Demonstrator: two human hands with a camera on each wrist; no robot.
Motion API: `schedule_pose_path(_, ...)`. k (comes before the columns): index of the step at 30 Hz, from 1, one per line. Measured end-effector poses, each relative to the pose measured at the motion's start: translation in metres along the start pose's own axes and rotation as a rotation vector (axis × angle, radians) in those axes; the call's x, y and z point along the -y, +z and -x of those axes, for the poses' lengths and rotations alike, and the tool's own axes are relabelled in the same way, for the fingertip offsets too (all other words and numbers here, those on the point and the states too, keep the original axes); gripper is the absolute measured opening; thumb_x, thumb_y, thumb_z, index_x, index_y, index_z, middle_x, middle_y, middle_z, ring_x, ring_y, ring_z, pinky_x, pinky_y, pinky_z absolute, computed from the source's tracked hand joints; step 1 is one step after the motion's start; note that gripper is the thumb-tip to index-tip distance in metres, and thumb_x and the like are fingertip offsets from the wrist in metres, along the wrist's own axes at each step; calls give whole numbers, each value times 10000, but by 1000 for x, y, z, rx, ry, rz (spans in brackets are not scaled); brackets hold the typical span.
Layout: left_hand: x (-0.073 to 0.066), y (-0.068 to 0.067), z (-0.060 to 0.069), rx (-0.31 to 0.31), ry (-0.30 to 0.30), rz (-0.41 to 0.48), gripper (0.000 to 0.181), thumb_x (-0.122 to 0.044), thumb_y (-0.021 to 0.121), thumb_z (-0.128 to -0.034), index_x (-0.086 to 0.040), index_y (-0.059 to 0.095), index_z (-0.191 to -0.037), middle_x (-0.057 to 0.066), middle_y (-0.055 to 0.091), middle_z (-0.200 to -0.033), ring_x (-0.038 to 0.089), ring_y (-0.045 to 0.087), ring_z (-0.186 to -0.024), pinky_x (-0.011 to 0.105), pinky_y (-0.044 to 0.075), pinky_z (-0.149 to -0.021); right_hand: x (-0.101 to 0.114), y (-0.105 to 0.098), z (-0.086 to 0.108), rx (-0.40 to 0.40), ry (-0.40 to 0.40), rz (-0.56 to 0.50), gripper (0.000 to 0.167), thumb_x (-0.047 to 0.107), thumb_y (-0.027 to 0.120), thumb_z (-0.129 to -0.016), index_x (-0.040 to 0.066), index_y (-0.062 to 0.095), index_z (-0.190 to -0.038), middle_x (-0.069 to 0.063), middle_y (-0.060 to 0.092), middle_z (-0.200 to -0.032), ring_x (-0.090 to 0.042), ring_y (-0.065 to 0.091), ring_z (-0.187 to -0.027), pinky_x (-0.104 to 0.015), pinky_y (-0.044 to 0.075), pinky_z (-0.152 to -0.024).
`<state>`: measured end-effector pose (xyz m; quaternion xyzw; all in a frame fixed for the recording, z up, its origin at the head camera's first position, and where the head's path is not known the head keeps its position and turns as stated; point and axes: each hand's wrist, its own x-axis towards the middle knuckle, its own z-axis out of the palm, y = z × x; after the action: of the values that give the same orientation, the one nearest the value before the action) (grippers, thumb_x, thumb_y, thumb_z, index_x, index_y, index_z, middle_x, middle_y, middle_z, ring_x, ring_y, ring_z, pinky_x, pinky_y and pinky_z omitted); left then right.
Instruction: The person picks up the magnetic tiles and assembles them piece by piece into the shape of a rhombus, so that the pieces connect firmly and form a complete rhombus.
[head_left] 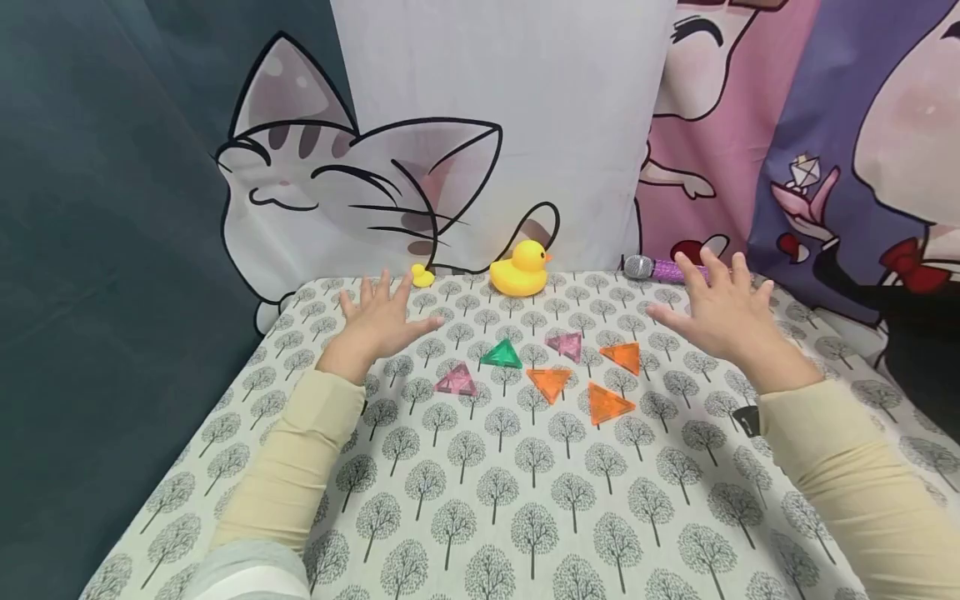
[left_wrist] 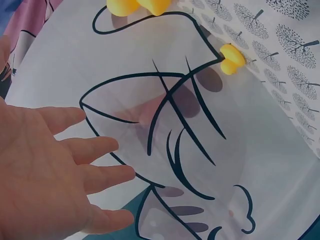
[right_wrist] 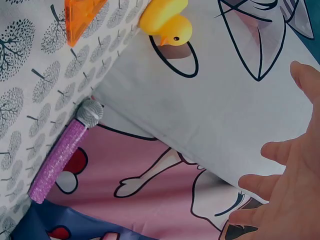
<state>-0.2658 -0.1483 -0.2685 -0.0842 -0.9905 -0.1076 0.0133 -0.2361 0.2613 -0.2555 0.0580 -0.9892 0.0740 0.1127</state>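
Observation:
Both hands are held up over the table with fingers spread, and neither holds anything. My left hand (head_left: pixel 378 321) is on the left side, closest to a pink triangle (head_left: pixel 457 381). On the right side is my right hand (head_left: pixel 722 312), closest to an orange triangle (head_left: pixel 622 357). Between the hands lie several translucent triangular pieces: a green triangle (head_left: pixel 503 355), a second pink triangle (head_left: pixel 566 346), and two more orange ones, a middle orange triangle (head_left: pixel 550 383) and a front orange triangle (head_left: pixel 607 403).
Along the back edge stand a large yellow rubber duck (head_left: pixel 520 270) and a small yellow duck (head_left: pixel 422 276). A purple glitter microphone (right_wrist: pixel 60 159) lies at the back right. Behind the tree-patterned tablecloth (head_left: pixel 495 492) hangs a cartoon curtain (head_left: pixel 510 67).

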Motion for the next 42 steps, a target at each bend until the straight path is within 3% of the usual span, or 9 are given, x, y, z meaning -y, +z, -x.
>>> schedule_pose_path(8,3,6,1,12,-8,-4,975,-773,302,-691,-165,34,-1403,175,-68,-1421,427,-135,-1229,558,-252,-830,1,7,0,11,-8,6,886,685,346,-769,145,46,-1404,-233,27,-1407,-466,-149,-1210,-707,-82,-810)
schedule_pose_path(19,2,26,2,60,-5,-29,971,-765,295,-696,-143,58,-1402,194,-20,-1419,441,-81,-1237,594,-196,-854,2,16,2,28,-22,-2,888,694,324,-769,150,25,-1404,-227,23,-1410,-474,-139,-1208,-688,-122,-812)
schedule_pose_path(27,-1,36,0,87,-1,-10,893,-677,378,-762,-138,65,-1402,193,-8,-1419,448,-68,-1236,602,-156,-880,3,24,3,35,-31,3,882,701,305,-768,140,65,-1404,-235,53,-1403,-471,-132,-1211,-678,-150,-801)
schedule_pose_path(36,-4,46,-2,125,3,-8,927,-730,327,-723,-150,80,-1403,192,8,-1420,440,-21,-1246,606,-97,-909,6,34,3,65,-39,-20,883,693,333,-767,137,73,-1402,-239,53,-1401,-461,-139,-1214,-687,-114,-818)
schedule_pose_path(42,-7,55,-4,139,8,-6,935,-721,368,-718,-133,117,-1399,195,107,-1410,453,47,-1241,624,-34,-921,7,41,2,84,-46,-15,883,687,343,-768,143,59,-1403,-230,54,-1404,-474,-112,-1215,-686,-84,-835)
